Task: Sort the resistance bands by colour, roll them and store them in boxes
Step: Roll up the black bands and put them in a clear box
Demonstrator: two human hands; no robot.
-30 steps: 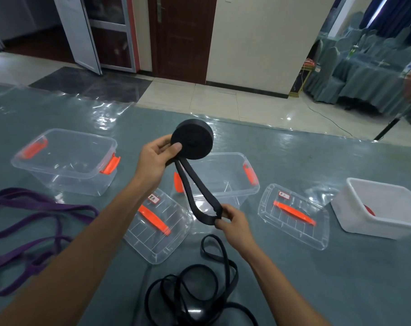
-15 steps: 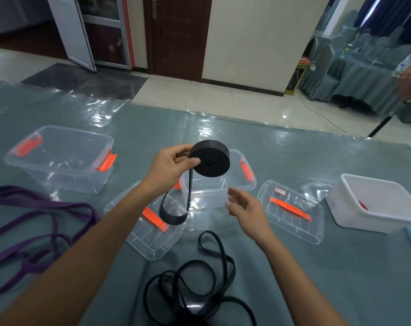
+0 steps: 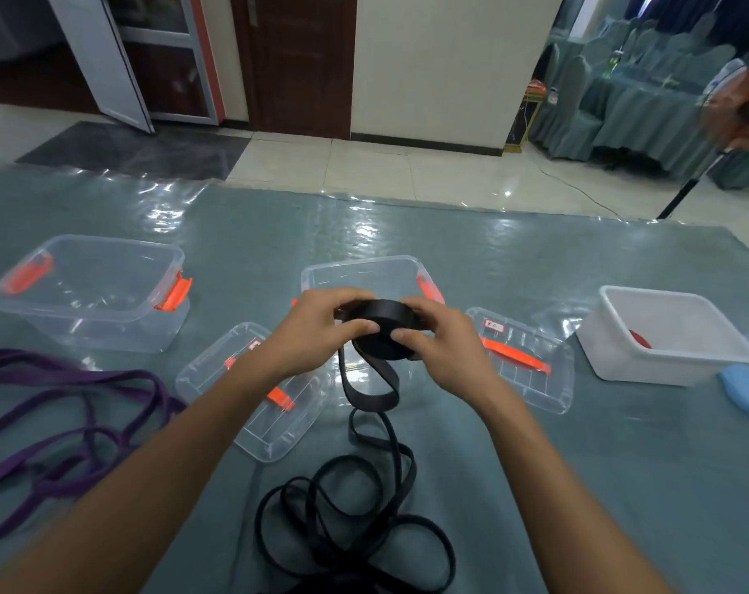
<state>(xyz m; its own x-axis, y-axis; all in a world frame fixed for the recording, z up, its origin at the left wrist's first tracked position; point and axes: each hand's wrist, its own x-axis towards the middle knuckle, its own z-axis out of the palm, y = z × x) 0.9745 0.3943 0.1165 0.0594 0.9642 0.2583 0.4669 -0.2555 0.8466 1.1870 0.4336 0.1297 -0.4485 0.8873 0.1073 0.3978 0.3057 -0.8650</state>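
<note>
Both hands are on the black roll (image 3: 383, 332), held just in front of the mid box (image 3: 359, 267). Left hand (image 3: 317, 332) grip wraps the roll's left edge. Right hand (image 3: 441, 340) grip pinches the right edge. The two-sided hold likely stops the coil springing loose while the rest winds on. Tail loop (image 3: 370, 392) hangs below the roll, unwound. More black bands (image 3: 351, 520) are heaped on the bench (image 3: 578, 486) nearer than the mid box, with purple bands (image 3: 64, 422) to its left. Clear box (image 3: 85, 250) sits far left of it and white box (image 3: 664, 302) to its right. Lids (image 3: 252, 396) flank its front. The roll isn't boxed yet.
</note>
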